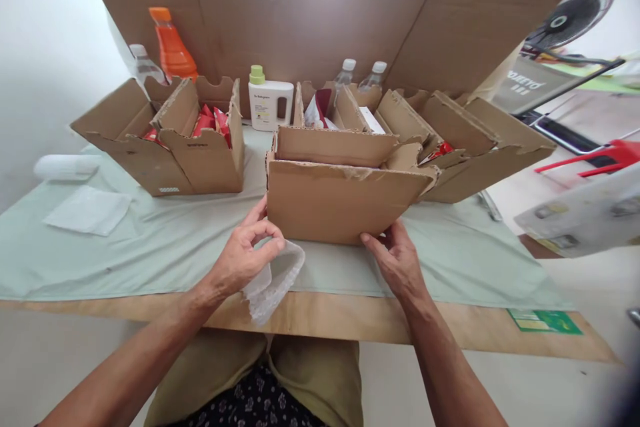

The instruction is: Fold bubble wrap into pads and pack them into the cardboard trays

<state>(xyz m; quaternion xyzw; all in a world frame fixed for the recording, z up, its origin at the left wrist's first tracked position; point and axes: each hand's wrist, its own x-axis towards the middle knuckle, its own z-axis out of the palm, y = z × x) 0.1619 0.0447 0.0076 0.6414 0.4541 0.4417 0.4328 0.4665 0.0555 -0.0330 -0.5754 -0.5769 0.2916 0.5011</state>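
Observation:
An open-topped cardboard box point(345, 203) stands in front of me, tilted slightly, its front panel facing me. My left hand point(250, 247) pinches a crumpled piece of clear bubble wrap point(275, 287) between thumb and finger, and its other fingers reach the box's left side. The wrap hangs down over the table's front edge. At the lower right of the box, my right hand point(395, 257) grips the bottom edge, thumb on the front and fingers behind. What the box holds is hidden by its front panel.
Cardboard boxes with red packets stand at left point(215, 167) and right point(465, 167). Behind are a white detergent bottle point(270, 107), an orange bottle point(175, 50) and clear bottles. A white roll point(67, 167) and a folded white sheet point(89, 209) lie on the green cloth point(180, 253).

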